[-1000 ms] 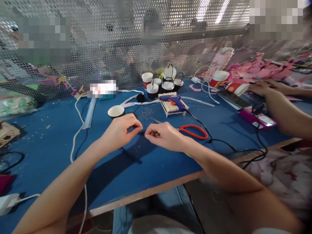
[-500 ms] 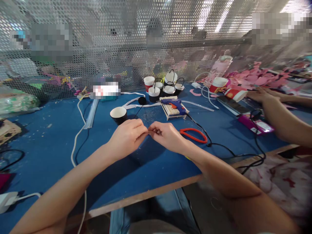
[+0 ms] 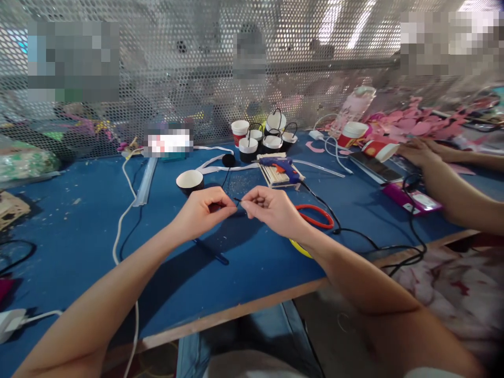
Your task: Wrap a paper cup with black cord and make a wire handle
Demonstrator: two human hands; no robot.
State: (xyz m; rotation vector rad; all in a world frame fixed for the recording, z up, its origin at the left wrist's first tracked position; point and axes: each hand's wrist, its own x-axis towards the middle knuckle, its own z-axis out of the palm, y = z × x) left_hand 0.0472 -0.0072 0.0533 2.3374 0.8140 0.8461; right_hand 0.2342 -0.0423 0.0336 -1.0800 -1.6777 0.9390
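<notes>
My left hand (image 3: 205, 211) is closed in a pinch over the table, and a thin black cord (image 3: 237, 199) shows at its fingertips. Facing it closely, my right hand (image 3: 271, 209) pinches the same short bit of cord. The cord runs back toward a small black spool (image 3: 228, 160), partly hidden behind my left hand. Just beyond that hand stands a black paper cup (image 3: 189, 181) with a white inside and no handle showing. A dark blue stick-like tool (image 3: 212, 251) lies below my left wrist.
Several black cups with cord handles (image 3: 248, 149) stand at the back. A blue glue gun (image 3: 284, 169) rests on a small stick rack (image 3: 271, 177). A red loop (image 3: 316, 216) and a yellow piece (image 3: 301, 248) lie by my right arm. Another person's hand (image 3: 421, 152) is at right.
My fingertips have drawn slightly apart, so a short black bit of cord now shows between them. Both hands have shifted a little, and the blue tool has come into clear view.
</notes>
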